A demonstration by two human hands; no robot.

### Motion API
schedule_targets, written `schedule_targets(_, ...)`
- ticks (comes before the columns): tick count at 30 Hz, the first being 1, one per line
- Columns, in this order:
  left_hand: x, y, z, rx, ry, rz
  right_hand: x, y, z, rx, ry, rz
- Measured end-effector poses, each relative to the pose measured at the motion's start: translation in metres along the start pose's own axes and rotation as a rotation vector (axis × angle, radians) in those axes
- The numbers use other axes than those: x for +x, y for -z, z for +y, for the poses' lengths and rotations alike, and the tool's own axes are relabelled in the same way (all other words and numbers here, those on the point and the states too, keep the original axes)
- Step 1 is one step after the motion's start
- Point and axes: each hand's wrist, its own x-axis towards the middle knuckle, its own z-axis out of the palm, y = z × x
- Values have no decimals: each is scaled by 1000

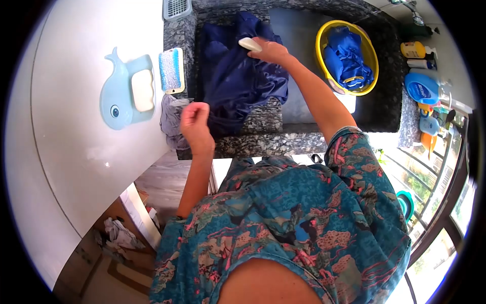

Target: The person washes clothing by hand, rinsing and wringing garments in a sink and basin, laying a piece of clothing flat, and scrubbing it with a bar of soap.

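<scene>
Dark navy wet cloth (230, 76) lies spread over the speckled stone washing slab. My right hand (271, 52) is closed round a white bar of soap (250, 44), holding it against the far part of the cloth. Near the cloth's left front edge is my left hand (196, 126), its fingers curled in, with nothing visible in them. Beside that hand, a crumpled grey cloth (173, 121) hangs on the stone edge. A brush (171, 70) with blue and white bristles lies bristles up farther back.
At right, a yellow basin (373, 45) with blue clothes (349, 58) stands in the dark sink (298, 109). A whale-shaped soap dish (114, 96) holds another white bar (143, 90) at left. Bottles, including a blue one (421, 88), line the right ledge. A grey basket (177, 7) sits at the back.
</scene>
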Motion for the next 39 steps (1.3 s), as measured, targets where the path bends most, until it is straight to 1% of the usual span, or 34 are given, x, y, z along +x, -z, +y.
schedule_targets(1, 4, 3, -2, -152, 64, 77, -6, 6, -2, 176, -50, -35)
schedule_targets(3, 3, 2, -3, -341, 130, 96, -21, 21, -14, 523, -142, -103)
schedule_targets(4, 2, 3, -2, -434, 159, 108, -26, 17, -18, 510, -28, 26)
schedule_targets(6, -4, 6, -8, -307, 104, 51, -43, 1, -28, 486, 199, 284)
schedule_targets(8, -9, 4, -6, -182, 81, 18, -94, 10, -71, 124, 234, 115)
schedule_targets(10, 2, 8, -3, -223, 22, -52, -111, -16, -67, -27, 446, -31)
schedule_targets(11, 7, 10, 0, -243, -9, -86, -112, -21, -61, 32, 402, -83)
schedule_targets(12, 10, 9, 6, -233, -43, -81, -101, -32, -48, 43, 368, -23)
schedule_targets(14, 17, 2, 26, -219, -123, -63, -94, -15, -31, -102, 102, 51)
schedule_targets(16, 18, 0, 38, -208, -112, -79, -72, -24, 10, -127, -142, 203)
schedule_targets(18, 13, -13, 43, -177, -134, -86, -74, -13, 31, 20, -209, 106)
schedule_targets(19, 8, -19, 42, -103, -185, -127, -67, -36, 48, 23, -125, 314)
schedule_targets(21, -6, -37, 41, 101, -182, -357, -79, -12, 38, 552, -215, 124)
schedule_targets(22, -8, -45, 26, 272, -339, -525, -86, 0, 29, 813, -257, 18)
schedule_targets(23, -13, -56, 24, 473, -573, -690, -91, 3, 21, 1003, -273, 146)
schedule_targets(24, -21, -60, 8, 606, -605, -850, -95, 12, 15, 1083, -212, 179)
schedule_targets(26, -37, -51, -37, 875, -618, -1079, -117, 35, -18, 928, -67, 385)
schedule_targets(28, -43, -45, -58, 980, -635, -1179, -116, 18, -28, 660, 224, 565)
schedule_targets(29, -43, -45, -61, 957, -612, -1176, -126, 17, -44, 485, 304, 591)
schedule_targets(30, -43, -46, -62, 936, -593, -1172, -133, 4, -49, 186, 303, 544)
schedule_targets(31, -43, -46, -64, 918, -570, -1165, -131, -19, -49, 46, 324, 405)
schedule_targets(32, -43, -47, -66, 887, -494, -1203, -122, -54, -41, -222, 396, 373)
schedule_targets(34, -37, -45, -68, 837, -343, -1277, -104, -65, -44, -285, 359, 328)
schedule_targets(37, -33, -47, -67, 922, -331, -1277, -74, -58, -45, -288, 297, 453)
schedule_targets(38, -30, -48, -68, 933, -306, -1301, -64, -51, -46, -299, 248, 463)
schedule_targets(39, -29, -48, -68, 943, -279, -1327, -54, -43, -47, -244, 164, 395)
